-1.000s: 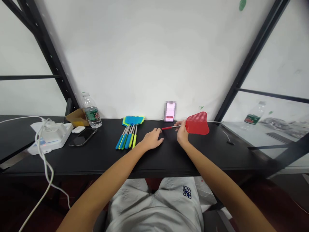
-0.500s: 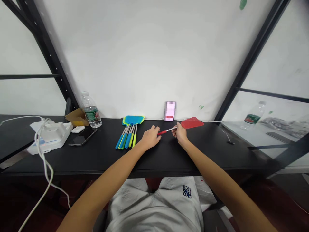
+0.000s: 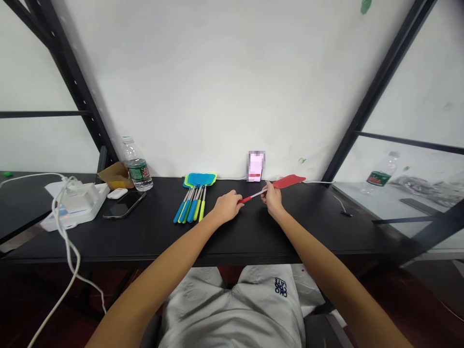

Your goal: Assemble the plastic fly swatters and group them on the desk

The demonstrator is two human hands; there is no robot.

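Head view: a red fly swatter (image 3: pixel 290 181) is held across both hands above the black, smooth bench (image 3: pixel 311 232), right of its middle and in front of a white wall (image 3: pixel 235 87). Its thin plastic head is seen nearly edge-on as a flat red sliver, pointed to the right and tilted slightly up; the mesh cannot be made out at this angle. The slim, shiny metal shaft is gripped near the head by the closed fingers of the right hand (image 3: pixel 273 198). The tube-like red grip is held at its end by the left hand (image 3: pixel 227 206), whose fingers are curled, back upward, low over the bench.

To the left of the left hand, a bundle of fly swatters (image 3: pixel 199 179) is laid flat, with blue and yellow-green heads stacked and silvery shafts fanned out to rounded blue, green and yellow grips. Behind the hands, a phone (image 3: pixel 255 166) with a blurred, pinkish screen is stood upright near the wall. Farther left, a clear plastic bottle (image 3: pixel 138 169) with a green label is set beside an open cardboard box (image 3: pixel 118 176); a glossy dark smartphone (image 3: pixel 124 205) and a rounded white case (image 3: pixel 118 194) are placed just in front.
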